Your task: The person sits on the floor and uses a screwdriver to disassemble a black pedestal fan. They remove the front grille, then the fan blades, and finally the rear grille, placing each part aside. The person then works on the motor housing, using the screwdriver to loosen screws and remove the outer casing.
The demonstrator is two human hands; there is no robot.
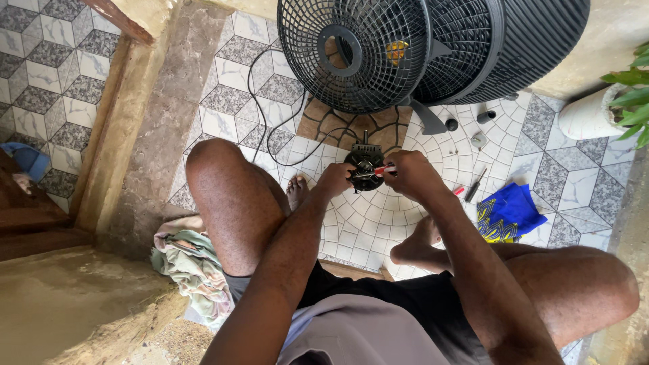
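Both hands (372, 177) grip round blk metal motor (365, 165), red-handled screwdriver (380, 171).

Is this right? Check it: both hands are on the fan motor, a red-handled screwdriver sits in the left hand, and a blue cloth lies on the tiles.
Wrong hand. The head view shows the screwdriver in the right hand; the left hand steadies the motor. The blue cloth does lie on the tiles.
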